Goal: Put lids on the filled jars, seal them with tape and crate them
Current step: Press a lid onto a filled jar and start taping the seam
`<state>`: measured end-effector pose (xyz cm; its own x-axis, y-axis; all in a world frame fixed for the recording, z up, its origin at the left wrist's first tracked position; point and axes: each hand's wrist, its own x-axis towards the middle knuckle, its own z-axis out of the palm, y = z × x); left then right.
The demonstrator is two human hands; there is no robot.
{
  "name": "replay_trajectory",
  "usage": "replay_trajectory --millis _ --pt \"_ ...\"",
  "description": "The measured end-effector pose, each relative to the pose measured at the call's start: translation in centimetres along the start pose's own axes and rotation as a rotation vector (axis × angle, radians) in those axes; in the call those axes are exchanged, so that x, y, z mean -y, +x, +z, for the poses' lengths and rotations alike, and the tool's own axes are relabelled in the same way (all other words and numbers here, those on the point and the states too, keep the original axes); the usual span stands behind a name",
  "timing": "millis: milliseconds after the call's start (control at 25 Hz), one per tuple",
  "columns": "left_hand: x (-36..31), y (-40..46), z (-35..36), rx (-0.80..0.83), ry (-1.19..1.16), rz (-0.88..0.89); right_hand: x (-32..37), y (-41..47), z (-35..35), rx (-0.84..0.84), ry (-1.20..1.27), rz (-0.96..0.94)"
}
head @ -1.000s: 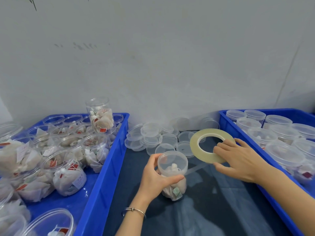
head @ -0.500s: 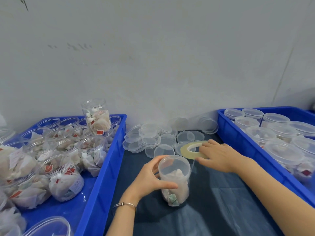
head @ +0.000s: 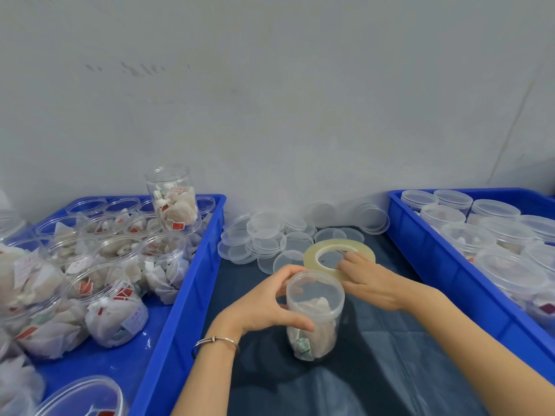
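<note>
A clear lidded jar (head: 315,313) filled with white sachets stands on the dark table cover. My left hand (head: 264,301) grips it around the upper part, thumb in front and fingers behind. Just behind the jar my right hand (head: 372,280) holds a roll of clear yellowish tape (head: 312,253), fingers through its hole, the roll tilted close to the jar's lid. The blue crate (head: 420,250) on the right holds several lidded jars. Another blue crate (head: 186,280) on the left holds several filled jars without lids.
A heap of loose clear lids (head: 267,235) lies at the back of the table against the grey wall. The two blue crates flank the dark cover (head: 375,355) on both sides. One filled jar (head: 174,199) stands atop the others in the left crate.
The tape roll came down from its raised position to the right and moved in behind the jar. My left hand kept its grip and turned the jar slightly.
</note>
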<state>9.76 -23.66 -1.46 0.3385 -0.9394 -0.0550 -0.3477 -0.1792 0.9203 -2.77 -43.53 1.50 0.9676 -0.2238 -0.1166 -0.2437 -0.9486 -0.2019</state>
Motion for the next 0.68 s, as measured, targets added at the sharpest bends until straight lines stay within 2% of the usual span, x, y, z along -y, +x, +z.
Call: replay_trajectory --millis 160,240,320,400,520,560,680 --pt "-3.5 -0.4 -1.1 -0.094 0.462 -0.020 -1.0 -1.3 -1.0 -0.031 -0.018 -0.004" --pt "-5.0 0.1 0.0 -0.075 0.667 -0.079 -0.8 -1.8 -0.9 -0.057 0.003 0.032" --pt "-5.7 0.8 3.0 -0.023 0.767 -0.251 -0.2 -2.1 -0.4 -0.104 -0.031 0.050" --pt "-5.6 1.6 6.2 -0.092 0.759 -0.356 0.0 -2.6 0.0 -0.131 -0.082 0.044" --pt "-4.7 2.1 7.8 -0.381 0.880 -0.217 -1.0 -3.9 -0.1 -0.135 -0.136 0.022" --pt "-4.1 2.2 7.5 -0.418 0.891 -0.145 -1.5 -4.2 -0.3 -0.140 -0.179 0.013" --pt "-2.9 2.2 6.0 -0.302 0.849 0.008 -2.1 -4.2 -0.5 -0.151 -0.208 0.052"
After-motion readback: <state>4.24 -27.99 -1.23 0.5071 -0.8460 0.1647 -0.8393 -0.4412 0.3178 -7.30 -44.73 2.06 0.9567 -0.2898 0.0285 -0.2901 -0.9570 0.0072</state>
